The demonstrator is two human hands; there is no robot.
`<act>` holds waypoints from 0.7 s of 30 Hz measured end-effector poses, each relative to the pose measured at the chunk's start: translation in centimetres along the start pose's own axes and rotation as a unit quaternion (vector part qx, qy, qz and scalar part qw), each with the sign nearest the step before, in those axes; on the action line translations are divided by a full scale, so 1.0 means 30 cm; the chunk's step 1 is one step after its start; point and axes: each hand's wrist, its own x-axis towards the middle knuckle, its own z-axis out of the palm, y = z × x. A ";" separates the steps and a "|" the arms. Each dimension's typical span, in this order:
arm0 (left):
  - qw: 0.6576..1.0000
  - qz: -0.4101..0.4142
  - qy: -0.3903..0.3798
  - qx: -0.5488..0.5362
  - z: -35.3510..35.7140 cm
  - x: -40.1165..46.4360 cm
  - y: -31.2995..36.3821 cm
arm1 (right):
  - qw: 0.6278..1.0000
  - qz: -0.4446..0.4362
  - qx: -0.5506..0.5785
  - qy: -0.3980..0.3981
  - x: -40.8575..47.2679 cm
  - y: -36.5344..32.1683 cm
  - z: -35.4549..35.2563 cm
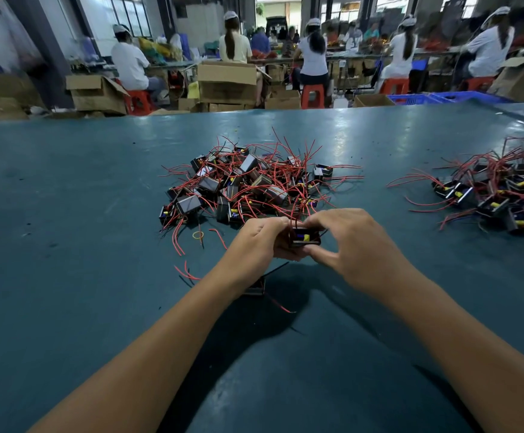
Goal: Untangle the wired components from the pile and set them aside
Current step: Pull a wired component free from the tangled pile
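One component (305, 238) pinched between left hand (262, 237) and right hand (346, 237), just clear of the tangled pile (248, 182) on the table (67, 189); mid-untangling, probably; next, freeing its red wires, then across to the sorted heap (501, 192).

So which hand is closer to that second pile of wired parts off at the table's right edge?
Right. The right hand holds a component nearer the side pile; the left hand grips it from the farther side.

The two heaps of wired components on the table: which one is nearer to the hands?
The middle heap, just beyond the left hand and right hand. The other heap lies apart, far to the right.
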 end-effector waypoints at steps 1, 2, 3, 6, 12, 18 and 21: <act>1.000 0.010 0.007 0.026 -0.005 0.002 0.002 | 1.000 -0.002 -0.007 -0.010 0.000 0.004 -0.006; 0.997 0.027 0.022 0.062 -0.015 0.005 0.007 | 1.000 0.000 -0.012 -0.023 0.000 0.008 -0.013; 0.993 0.046 0.042 0.101 -0.028 0.006 0.012 | 0.999 0.002 -0.012 -0.040 -0.001 0.010 -0.020; 0.969 0.098 0.094 0.209 -0.079 0.009 0.042 | 0.996 0.002 -0.006 -0.085 -0.005 0.014 -0.034; 0.949 0.110 0.039 0.294 -0.161 -0.022 0.036 | 0.962 0.037 -0.038 -0.269 -0.013 0.028 -0.044; 0.984 0.068 -0.012 0.167 -0.209 -0.067 0.028 | 0.963 0.042 0.013 -0.267 -0.023 0.036 -0.065; 0.991 0.067 -0.070 0.096 -0.233 -0.086 0.068 | 0.984 0.039 0.043 -0.168 -0.020 0.031 -0.095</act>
